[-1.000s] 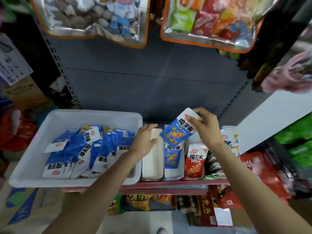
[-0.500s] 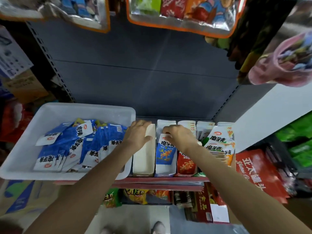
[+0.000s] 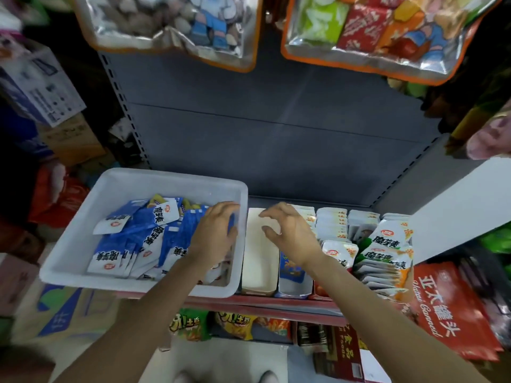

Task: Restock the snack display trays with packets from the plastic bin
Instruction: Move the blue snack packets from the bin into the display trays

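left hand now reaching into white plastic bin onto blue packets, fingers loose, right hand lifted off blue-packet tray, fingers curled, empty

2 hanging snack bags | red canned-goods bag | cardboard box

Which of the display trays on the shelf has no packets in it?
The cream paper tray right beside the white plastic bin, the leftmost tray. Its floor is bare, while the next tray holds blue packets and those farther right are full.
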A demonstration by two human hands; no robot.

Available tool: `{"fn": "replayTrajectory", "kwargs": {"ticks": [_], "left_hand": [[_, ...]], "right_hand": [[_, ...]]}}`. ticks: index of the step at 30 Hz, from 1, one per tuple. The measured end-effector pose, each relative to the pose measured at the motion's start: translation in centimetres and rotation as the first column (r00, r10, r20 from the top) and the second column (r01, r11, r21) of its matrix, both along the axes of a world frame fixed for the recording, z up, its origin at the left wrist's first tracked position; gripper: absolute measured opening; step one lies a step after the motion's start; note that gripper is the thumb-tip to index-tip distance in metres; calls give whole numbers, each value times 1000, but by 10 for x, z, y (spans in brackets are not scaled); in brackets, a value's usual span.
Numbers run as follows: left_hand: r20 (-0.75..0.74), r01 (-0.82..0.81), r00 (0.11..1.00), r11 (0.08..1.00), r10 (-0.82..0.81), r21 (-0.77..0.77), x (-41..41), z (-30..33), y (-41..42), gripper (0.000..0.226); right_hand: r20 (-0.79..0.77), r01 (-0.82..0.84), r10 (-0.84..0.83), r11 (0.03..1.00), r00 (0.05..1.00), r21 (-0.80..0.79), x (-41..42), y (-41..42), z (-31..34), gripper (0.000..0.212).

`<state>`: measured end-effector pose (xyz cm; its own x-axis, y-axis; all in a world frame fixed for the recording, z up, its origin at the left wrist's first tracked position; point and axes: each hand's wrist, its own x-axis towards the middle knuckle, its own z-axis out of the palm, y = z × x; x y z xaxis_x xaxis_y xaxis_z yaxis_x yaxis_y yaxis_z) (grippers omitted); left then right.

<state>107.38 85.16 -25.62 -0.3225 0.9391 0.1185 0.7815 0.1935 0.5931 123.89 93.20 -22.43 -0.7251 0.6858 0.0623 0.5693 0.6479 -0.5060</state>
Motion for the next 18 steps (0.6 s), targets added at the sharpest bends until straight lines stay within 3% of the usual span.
{"fn": "replayTrajectory", "kwargs": {"ticks": [3, 6, 9, 12, 15, 18], "left_hand": [[-7, -93, 996, 993, 93, -76, -44, -10, -24, 47], [-2, -143, 989, 968, 146, -206, -80, -19, -43, 62], [-99, -122, 991, 885, 86, -450, -105, -32, -59, 90], [-178, -78, 983, 791, -39, -607, -117, -41, -66, 101], [-204, -81, 977, 776, -63, -626, -117, -44, -67, 103], [-215, -89, 975, 791, -55, -606, -115, -42, -68, 102]], "right_hand": [[-18, -103, 102, 985, 995, -139, -43, -19, 4, 37], [162, -126, 169, 961, 972, -246, -86, -33, -6, 51], [324, -22, 142, 937, 935, -348, -120, -39, -22, 59], [505, 22, 155, 944, 849, -328, -139, -43, -41, 72], [600, -11, 161, 969, 784, -246, -142, -50, -51, 58], [607, -88, 139, 990, 782, -114, -136, -53, -50, 46]]}}
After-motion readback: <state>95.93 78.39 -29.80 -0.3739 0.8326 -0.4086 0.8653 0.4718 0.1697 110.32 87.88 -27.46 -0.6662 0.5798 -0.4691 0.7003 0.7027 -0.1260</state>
